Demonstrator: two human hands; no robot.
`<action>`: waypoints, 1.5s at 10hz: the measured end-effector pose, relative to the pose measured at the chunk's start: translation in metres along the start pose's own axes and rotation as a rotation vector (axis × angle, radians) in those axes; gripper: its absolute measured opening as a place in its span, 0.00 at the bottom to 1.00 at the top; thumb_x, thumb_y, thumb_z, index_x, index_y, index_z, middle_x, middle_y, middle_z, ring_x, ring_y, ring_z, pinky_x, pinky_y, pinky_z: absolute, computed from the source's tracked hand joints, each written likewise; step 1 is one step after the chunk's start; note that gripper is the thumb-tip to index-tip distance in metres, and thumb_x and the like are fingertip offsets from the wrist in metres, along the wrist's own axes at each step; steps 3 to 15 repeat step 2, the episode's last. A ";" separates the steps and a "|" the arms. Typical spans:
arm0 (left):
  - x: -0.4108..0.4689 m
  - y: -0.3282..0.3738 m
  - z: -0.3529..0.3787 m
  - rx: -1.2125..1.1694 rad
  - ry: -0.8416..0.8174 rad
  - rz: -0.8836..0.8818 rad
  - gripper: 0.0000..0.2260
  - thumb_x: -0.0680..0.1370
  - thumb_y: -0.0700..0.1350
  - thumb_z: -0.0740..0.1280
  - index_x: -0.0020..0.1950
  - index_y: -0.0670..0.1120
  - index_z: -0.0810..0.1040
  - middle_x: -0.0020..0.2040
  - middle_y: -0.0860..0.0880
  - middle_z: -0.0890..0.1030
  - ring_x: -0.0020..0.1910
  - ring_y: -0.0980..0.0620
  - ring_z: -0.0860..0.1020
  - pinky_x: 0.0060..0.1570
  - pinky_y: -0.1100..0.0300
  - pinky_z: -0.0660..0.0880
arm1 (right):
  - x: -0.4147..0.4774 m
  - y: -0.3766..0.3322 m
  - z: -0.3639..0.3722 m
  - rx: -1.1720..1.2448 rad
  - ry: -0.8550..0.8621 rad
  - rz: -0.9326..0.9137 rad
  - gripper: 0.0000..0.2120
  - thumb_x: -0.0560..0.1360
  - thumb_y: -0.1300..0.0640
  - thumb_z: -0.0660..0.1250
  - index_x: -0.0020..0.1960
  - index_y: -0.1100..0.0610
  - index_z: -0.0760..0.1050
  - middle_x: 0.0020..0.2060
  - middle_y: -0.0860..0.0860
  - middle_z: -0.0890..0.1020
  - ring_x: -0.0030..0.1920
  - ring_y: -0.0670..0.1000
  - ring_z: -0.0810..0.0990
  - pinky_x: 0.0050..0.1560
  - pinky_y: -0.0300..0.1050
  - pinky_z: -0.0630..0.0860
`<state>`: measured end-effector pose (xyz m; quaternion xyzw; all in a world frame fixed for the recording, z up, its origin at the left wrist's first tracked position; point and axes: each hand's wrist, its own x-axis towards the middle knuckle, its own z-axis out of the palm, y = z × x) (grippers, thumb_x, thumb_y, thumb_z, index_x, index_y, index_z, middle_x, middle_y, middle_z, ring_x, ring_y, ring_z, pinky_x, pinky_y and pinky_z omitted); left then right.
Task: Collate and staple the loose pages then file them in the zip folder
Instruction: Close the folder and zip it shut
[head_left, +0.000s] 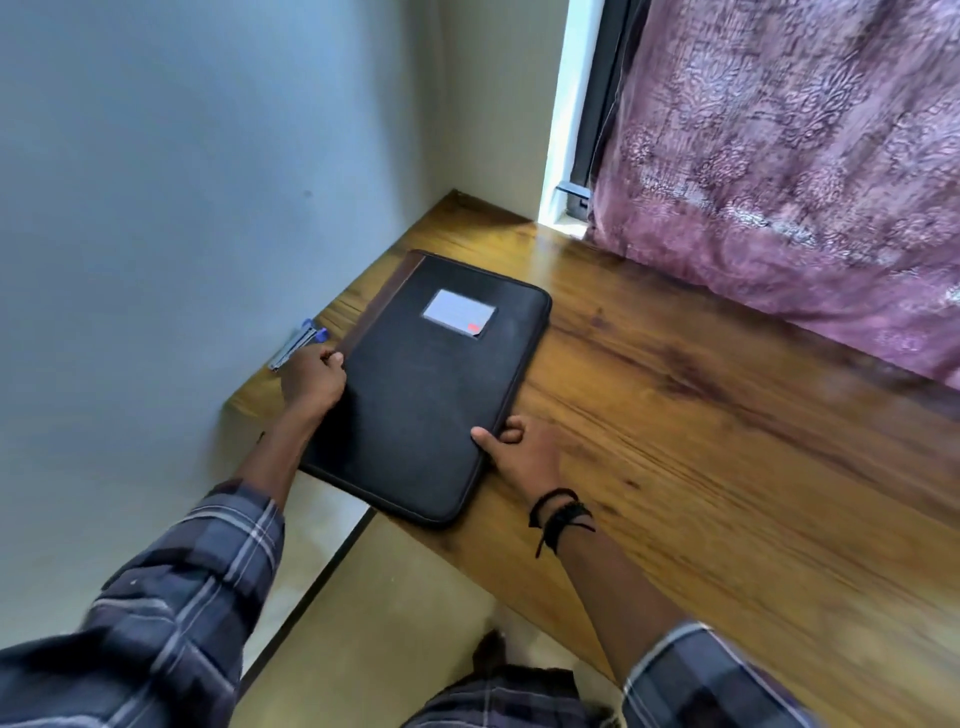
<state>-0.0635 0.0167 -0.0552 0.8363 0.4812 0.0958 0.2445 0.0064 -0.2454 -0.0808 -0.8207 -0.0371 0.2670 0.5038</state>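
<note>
- Right hand: clamped on the right long edge of the zip folder, near its close corner. The thumb lies flat on the cover and the fingers curl round the side.
- Left hand: at the opposite long edge, about halfway up. The fingers are curled in tight against the brown strip along that edge, and the knuckles face the camera. It reads as a grip on the folder edge; the fingertips themselves are hidden.
- Zip folder: black fabric, lying flat and closed on the wooden table, cover up and held between both hands. It sits at an angle to the table's front edge, and its near left corner hangs out past that edge over the floor.
- Label window: a pale rectangle on the upper part of the cover with a small red mark in one corner. The text is too blurred to read.
- Stapler: metal with blue ends, on the table against the wall, just beyond the left hand's knuckles. I cannot tell whether the hand touches it.
- Black cords wrap the right wrist. Both forearms wear plaid sleeves, pushed up.
- Curtain: mauve and patterned, hanging at the far right, with its hem resting on the tabletop well apart from the folder.
</note>
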 end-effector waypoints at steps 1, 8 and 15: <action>-0.005 0.006 0.005 0.075 0.065 0.011 0.10 0.80 0.42 0.60 0.52 0.38 0.79 0.54 0.36 0.80 0.55 0.35 0.76 0.52 0.48 0.72 | -0.005 -0.003 -0.001 -0.016 0.035 -0.009 0.19 0.68 0.48 0.79 0.50 0.57 0.76 0.40 0.50 0.80 0.40 0.48 0.78 0.39 0.37 0.73; -0.019 0.023 0.024 0.082 0.081 0.074 0.18 0.81 0.44 0.60 0.69 0.39 0.69 0.67 0.36 0.71 0.67 0.36 0.68 0.65 0.42 0.65 | -0.009 -0.002 -0.003 -0.093 0.153 -0.083 0.19 0.69 0.45 0.77 0.51 0.55 0.77 0.46 0.52 0.81 0.44 0.48 0.79 0.48 0.45 0.79; -0.019 0.023 0.024 0.082 0.081 0.074 0.18 0.81 0.44 0.60 0.69 0.39 0.69 0.67 0.36 0.71 0.67 0.36 0.68 0.65 0.42 0.65 | -0.009 -0.002 -0.003 -0.093 0.153 -0.083 0.19 0.69 0.45 0.77 0.51 0.55 0.77 0.46 0.52 0.81 0.44 0.48 0.79 0.48 0.45 0.79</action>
